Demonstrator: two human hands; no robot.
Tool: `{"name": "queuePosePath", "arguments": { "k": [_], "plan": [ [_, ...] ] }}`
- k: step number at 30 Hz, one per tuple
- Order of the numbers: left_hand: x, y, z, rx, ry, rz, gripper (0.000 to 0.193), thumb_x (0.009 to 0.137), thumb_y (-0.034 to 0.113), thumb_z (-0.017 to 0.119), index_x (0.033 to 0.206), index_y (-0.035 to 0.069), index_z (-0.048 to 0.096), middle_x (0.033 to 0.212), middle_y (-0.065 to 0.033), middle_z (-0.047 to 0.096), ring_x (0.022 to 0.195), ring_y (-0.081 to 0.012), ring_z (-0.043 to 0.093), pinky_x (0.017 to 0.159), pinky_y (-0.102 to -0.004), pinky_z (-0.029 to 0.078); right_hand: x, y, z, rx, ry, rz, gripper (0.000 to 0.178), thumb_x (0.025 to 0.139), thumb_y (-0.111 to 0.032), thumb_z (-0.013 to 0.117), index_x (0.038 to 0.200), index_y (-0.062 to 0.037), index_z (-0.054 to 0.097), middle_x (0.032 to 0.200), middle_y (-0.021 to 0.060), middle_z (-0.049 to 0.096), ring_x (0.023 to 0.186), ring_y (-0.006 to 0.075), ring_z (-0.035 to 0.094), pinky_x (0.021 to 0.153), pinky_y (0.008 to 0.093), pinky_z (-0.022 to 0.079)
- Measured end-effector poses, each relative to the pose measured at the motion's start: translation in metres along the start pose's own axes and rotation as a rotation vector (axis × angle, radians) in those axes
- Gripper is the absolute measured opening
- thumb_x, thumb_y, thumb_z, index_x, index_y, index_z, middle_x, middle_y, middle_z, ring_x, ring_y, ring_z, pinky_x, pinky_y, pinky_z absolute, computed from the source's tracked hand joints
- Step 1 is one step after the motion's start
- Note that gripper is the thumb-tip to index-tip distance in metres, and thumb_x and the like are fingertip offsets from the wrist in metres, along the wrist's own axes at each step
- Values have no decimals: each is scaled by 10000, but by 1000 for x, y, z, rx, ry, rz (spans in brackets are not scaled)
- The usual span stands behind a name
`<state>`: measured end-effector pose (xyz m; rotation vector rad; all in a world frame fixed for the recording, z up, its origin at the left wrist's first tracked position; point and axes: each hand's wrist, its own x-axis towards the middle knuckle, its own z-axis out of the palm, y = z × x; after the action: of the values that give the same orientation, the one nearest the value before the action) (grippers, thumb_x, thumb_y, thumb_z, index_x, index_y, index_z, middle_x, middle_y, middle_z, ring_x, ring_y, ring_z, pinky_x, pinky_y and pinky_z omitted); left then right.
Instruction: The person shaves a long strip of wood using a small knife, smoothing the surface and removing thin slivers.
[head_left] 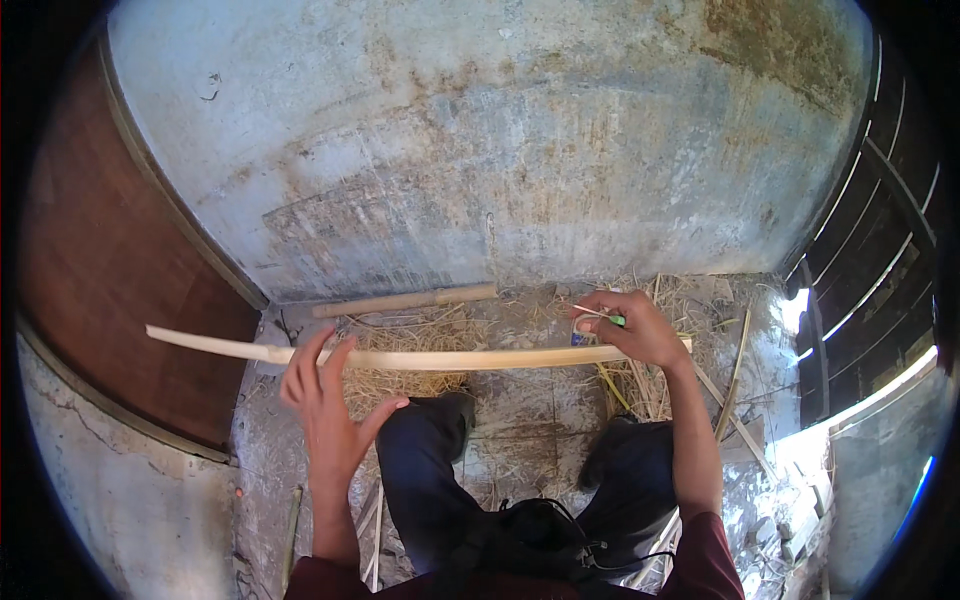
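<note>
A long, pale, slightly bowed bamboo strip (460,359) lies across in front of me, above my knees. My left hand (330,400) is at its left part, fingers spread over the strip and thumb held well away from it. Near the strip's right end my right hand (635,328) is closed, its fingers pinching a small, thin pale piece with a green end (617,320); its exact kind is too small to tell. The strip passes beneath this hand and its tip shows past the wrist. A small blue object (579,338) shows just below the right fingertips.
Straw-like shavings (420,375) cover the floor between my feet and the stained wall (520,170). A bamboo pole (405,301) lies along the wall's base. More bamboo lengths (735,375) lie at the right, near dark slatted boards (870,260). A brown door panel (120,250) is at the left.
</note>
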<state>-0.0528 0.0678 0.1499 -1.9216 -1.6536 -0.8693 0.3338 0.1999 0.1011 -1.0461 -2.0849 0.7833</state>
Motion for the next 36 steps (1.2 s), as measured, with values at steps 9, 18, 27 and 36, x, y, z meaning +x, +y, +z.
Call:
{"name": "queuePosePath", "arguments": {
  "k": [9, 18, 27, 36],
  "plan": [
    [-25, -73, 54, -311, -832, -13, 495, 872, 525, 844, 935, 48, 732, 708, -156, 678, 734, -395, 720, 670, -459, 526, 4, 9, 6, -98, -134, -14, 189, 1003, -268, 772, 1097, -104, 776, 973, 103, 798, 877, 300, 764, 804, 429, 559],
    [-21, -42, 52, -407, -698, -69, 444, 975, 512, 761, 985, 69, 749, 665, -180, 672, 656, -427, 700, 632, -506, 534, 6, -15, 2, -367, 503, 157, 386, 999, -285, 780, 1297, -123, 595, 826, 152, 726, 747, 312, 749, 575, 384, 529],
    [-12, 15, 71, -774, -588, -281, 353, 1056, 346, 719, 1004, -3, 691, 625, -204, 593, 556, -403, 633, 552, -455, 457, -3, -25, 61, -155, 389, -108, 357, 1036, -194, 725, 1301, -89, 510, 1004, 141, 773, 818, 383, 764, 673, 429, 584],
    [-10, 48, 76, -823, -584, -266, 391, 1065, 329, 708, 1071, -60, 675, 629, -199, 595, 533, -377, 614, 547, -461, 434, -3, -36, 75, -263, 281, -330, 242, 951, -134, 819, 1096, -61, 639, 983, 114, 770, 814, 360, 758, 671, 437, 580]
  ]
}}
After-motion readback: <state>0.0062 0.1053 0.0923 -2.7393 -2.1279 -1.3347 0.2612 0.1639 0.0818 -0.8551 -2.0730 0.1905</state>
